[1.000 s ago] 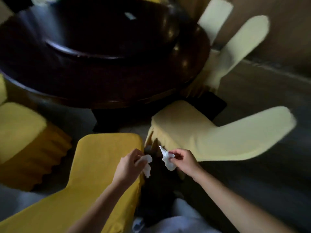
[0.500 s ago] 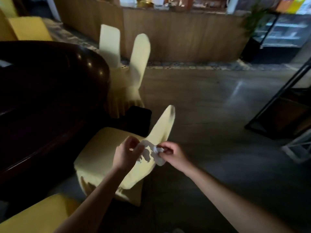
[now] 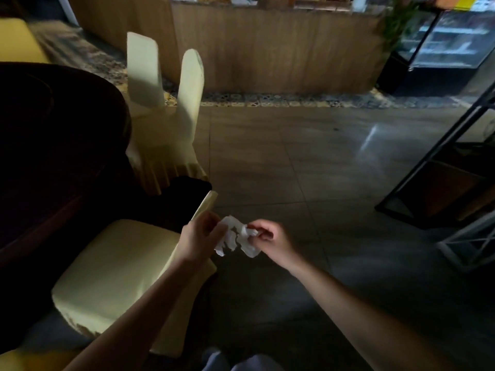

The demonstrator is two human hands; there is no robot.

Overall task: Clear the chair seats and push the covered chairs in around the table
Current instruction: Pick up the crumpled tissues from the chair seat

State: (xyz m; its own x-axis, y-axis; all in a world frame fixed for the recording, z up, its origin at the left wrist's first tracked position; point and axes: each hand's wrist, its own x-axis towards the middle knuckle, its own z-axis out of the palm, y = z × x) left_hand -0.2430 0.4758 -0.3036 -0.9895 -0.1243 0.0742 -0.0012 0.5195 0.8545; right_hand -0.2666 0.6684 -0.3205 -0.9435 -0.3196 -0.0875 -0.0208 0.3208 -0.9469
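Since a second ago the view has lifted off the deep-yellow covered chair (image 3: 24, 361) toward the grey tiled floor (image 3: 294, 156). The scraps then held apart, one per hand, now meet as one crumpled white paper tissue (image 3: 235, 238), pinched on one side by the left hand (image 3: 199, 236) and on the other by the right hand (image 3: 270, 238). It hangs in the air between the hands, just off the right edge of the nearest pale-yellow fabric-covered chair (image 3: 115, 269), which stands beside the dark round table (image 3: 53, 129); two more pale covered chairs (image 3: 160, 103) stand farther along its rim.
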